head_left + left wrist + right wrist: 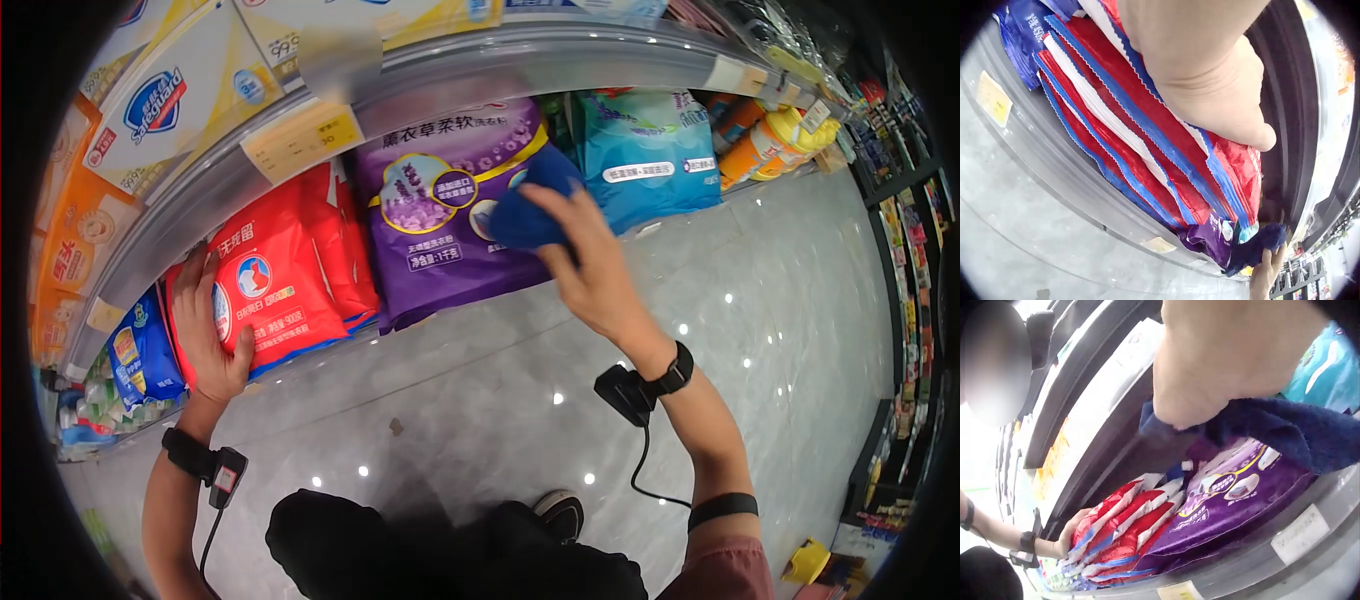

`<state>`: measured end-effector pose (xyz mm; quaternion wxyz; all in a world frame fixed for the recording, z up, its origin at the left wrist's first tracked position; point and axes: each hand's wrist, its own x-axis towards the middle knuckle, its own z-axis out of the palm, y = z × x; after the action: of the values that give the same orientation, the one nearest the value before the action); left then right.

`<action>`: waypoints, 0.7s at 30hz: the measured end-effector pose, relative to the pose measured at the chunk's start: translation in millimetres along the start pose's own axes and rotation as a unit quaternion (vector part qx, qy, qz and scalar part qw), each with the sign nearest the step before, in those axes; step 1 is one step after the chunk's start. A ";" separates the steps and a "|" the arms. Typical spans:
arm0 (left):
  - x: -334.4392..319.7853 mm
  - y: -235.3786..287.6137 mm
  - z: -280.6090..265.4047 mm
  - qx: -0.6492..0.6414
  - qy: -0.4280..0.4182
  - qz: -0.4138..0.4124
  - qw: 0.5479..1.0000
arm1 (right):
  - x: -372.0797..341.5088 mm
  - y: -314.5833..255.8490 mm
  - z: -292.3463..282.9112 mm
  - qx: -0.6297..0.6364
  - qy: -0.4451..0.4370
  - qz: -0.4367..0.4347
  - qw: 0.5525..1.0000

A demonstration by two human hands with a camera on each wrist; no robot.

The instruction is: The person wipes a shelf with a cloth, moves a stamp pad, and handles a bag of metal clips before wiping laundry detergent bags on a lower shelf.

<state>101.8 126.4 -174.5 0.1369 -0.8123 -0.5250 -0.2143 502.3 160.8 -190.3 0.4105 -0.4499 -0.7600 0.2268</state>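
My right hand (597, 262) holds a dark blue cloth (522, 220) against the right side of a purple bag of laundry powder (430, 270). In the right wrist view, the cloth (1291, 428) hangs beneath the hand and spreads across the top of the purple bag. Over on the left, my left hand (210, 340) rests with outstretched fingers on the front red bag of washing powder (285, 285). More red bags stand close behind it, their crimped blue and white edges (1125, 119) lined up in the left wrist view.
A teal bag (645, 160) stands right of the purple one, then orange bottles with yellow caps (785, 140). Left of the red bags is a blue bag (145, 345). A shelf edge with price tags (300, 138) overhangs the bags, with boxed soap (165, 105) above.
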 end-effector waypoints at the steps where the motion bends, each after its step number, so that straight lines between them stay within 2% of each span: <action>1: 0.0 0.3 -0.1 -0.004 0.000 -0.002 1.000 | 9.7 0.8 9.2 -0.059 -0.050 -0.074 0.994; 2: -0.7 0.2 -0.3 -0.001 -0.002 -0.005 1.000 | 13.0 11.4 22.8 -0.056 -0.053 -0.075 0.994; 4: -1.7 -0.8 -0.6 -0.004 -0.019 -0.017 1.000 | 17.3 37.1 51.6 -0.212 -0.218 -0.139 0.943; 7: -2.4 -3.5 0.3 -0.005 -0.026 -0.017 1.000 | 41.2 58.8 64.8 -0.259 -0.187 -0.167 0.933; 11: -3.3 -6.0 0.8 -0.002 -0.031 -0.016 0.999 | 97.5 94.8 82.0 -0.306 -0.075 -0.112 0.942; 13: -4.4 -6.4 1.0 -0.004 -0.035 -0.027 0.999 | 130.5 120.6 96.8 -0.335 -0.042 -0.058 0.940; 14: -5.2 -7.0 1.2 -0.005 -0.034 -0.027 0.999 | 143.1 124.8 102.7 -0.331 -0.043 -0.060 0.941; 16: -7.2 -9.2 2.6 -0.006 -0.033 -0.027 0.999 | 159.3 124.4 112.2 -0.366 -0.029 -0.152 0.918; 21: -7.1 -10.1 3.9 0.000 -0.028 -0.029 0.999 | 164.1 76.2 114.4 -0.253 -0.085 -0.075 0.961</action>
<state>90.8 126.6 -181.4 0.1158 -0.8023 -0.5521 -0.1953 403.1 343.9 -239.9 0.2327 -0.4596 -0.8565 0.0328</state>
